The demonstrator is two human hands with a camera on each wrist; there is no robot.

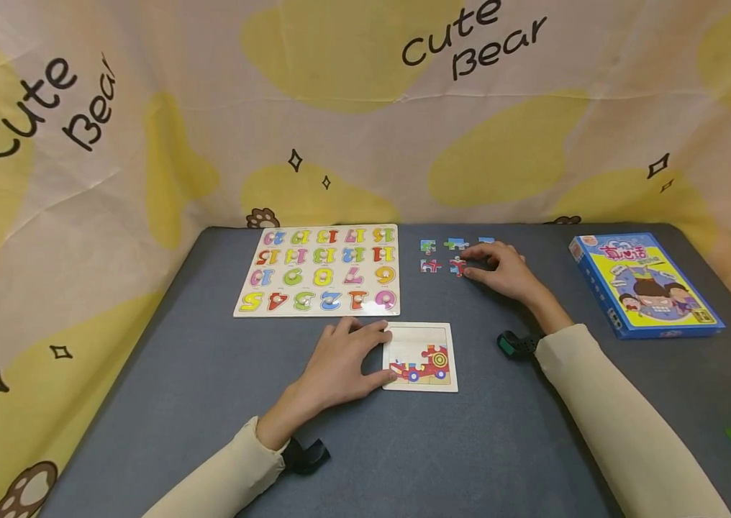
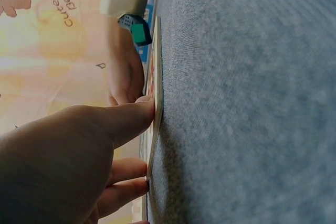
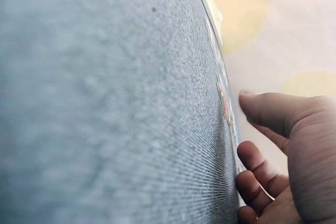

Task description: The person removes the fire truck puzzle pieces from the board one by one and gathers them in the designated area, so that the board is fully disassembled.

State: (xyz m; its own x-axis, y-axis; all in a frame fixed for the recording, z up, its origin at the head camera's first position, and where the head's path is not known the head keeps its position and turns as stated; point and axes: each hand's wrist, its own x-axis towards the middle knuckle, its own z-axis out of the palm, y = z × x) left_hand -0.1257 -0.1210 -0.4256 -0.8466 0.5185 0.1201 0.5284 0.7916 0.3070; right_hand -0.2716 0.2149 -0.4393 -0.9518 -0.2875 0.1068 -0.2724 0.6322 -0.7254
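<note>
Head view: my left hand (image 1: 342, 360), fingers spread, rests against the half-filled vehicle jigsaw tray's (image 1: 414, 337) left edge, presumably steadying it; my right hand (image 1: 501, 272), thumb and finger parted, is at a red jigsaw piece (image 1: 456, 267), probably spaced out for easy picking.

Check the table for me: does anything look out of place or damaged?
One oddity: the number puzzle board, beyond the left hand, is turned the wrong way round for the person, since its numerals appear inverted in the head view. I see no obvious spill or damage.
</note>
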